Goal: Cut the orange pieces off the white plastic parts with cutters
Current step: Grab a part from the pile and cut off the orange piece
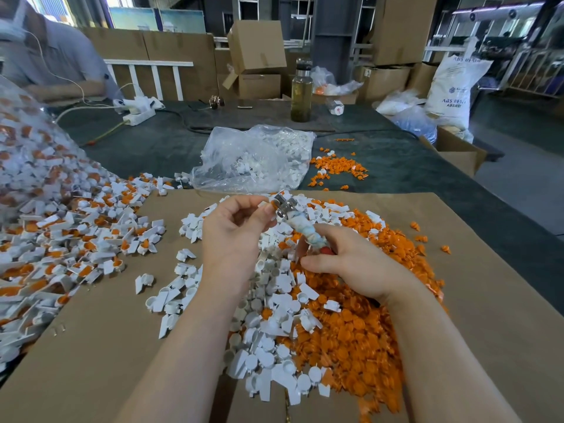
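White part (pixel 263 204) pinched in raised left hand (pixel 235 230), right hand (pixel 345 264) gripping cutters (pixel 293 215)

- A workshop or warehouse interior, dim toward the back, with daylight coming through windows (pixel 122 1) along the top edge of the frame.
- A dark steel column (pixel 332 41) rises at upper centre.
- Brown cardboard boxes (pixel 259 47) are stacked at upper centre and upper right; flat cardboard sheets (pixel 146 47) lean behind a white railing (pixel 152 73) at upper left.
- The surface (pixel 396 160) is covered in dark green-grey cloth, with a brown cardboard sheet (pixel 91 346) laid over the lower half of the frame.
- A grey floor (pixel 525 184) shows at the right edge.
- A white sack (pixel 454 87) printed with blue lettering stands at upper right.
- A person in a grey shirt (pixel 58 53) sits at upper left.
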